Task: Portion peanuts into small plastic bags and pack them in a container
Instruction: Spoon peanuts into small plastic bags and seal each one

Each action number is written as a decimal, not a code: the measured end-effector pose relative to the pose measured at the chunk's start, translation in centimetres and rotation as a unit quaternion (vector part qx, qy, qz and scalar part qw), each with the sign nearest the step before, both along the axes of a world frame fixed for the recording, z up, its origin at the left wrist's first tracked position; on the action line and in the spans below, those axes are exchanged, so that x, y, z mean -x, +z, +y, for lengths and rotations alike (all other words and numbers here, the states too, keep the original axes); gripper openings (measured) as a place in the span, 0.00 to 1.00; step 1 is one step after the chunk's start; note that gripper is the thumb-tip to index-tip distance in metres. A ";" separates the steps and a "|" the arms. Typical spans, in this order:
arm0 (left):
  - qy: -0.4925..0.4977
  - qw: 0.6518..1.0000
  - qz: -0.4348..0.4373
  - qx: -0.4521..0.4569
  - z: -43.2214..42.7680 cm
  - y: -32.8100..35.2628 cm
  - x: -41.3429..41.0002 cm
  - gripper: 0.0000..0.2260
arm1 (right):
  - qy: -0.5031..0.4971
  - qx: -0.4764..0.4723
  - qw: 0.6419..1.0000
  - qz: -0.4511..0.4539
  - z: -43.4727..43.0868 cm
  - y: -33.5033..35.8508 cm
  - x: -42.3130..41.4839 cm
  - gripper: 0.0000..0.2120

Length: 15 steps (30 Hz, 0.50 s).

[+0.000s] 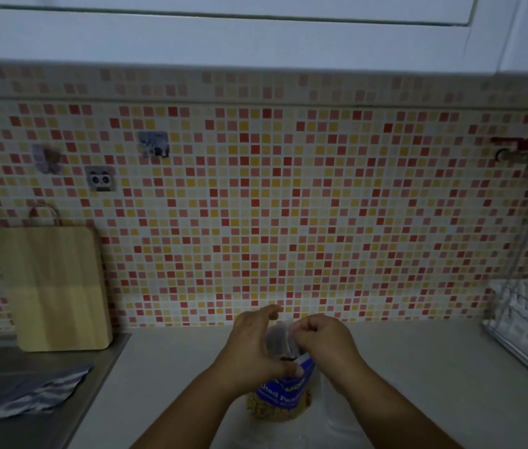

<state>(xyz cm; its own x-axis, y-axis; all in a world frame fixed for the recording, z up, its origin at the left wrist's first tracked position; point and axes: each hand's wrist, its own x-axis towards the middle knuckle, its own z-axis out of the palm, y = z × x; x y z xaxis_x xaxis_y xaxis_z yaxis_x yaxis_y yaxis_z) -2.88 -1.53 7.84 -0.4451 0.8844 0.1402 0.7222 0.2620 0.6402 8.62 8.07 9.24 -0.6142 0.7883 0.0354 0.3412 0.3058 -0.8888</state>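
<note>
Early going, I'd say. At bottom centre the left hand [256, 346] cups and the right hand [324, 338] pinches a small plastic bag [279, 340], just above the peanut packet [283, 395] on the desk [418, 367]. I see no filled bags and no clear container.
</note>
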 end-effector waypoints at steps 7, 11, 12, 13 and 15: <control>-0.016 0.997 0.018 -0.071 -0.1 0.7 -0.2 0.18 | -0.003 -0.032 0.999 0.002 0.2 -0.3 0.0 0.06; -0.020 0.999 -0.001 -0.050 0.0 0.3 0.2 0.24 | 0.016 -0.038 0.999 -0.009 0.3 -0.4 -0.1 0.08; -0.019 0.998 -0.003 -0.055 0.1 0.3 0.4 0.21 | 0.017 -0.034 0.999 -0.009 0.3 -0.3 0.0 0.08; -0.013 0.998 -0.008 -0.058 0.1 0.3 0.6 0.18 | 0.017 -0.040 0.999 -0.013 0.6 -0.4 0.1 0.06; 0.000 0.998 -0.017 -0.056 0.1 0.1 1.2 0.15 | 0.012 -0.093 0.994 -0.050 1.2 -0.6 0.4 0.05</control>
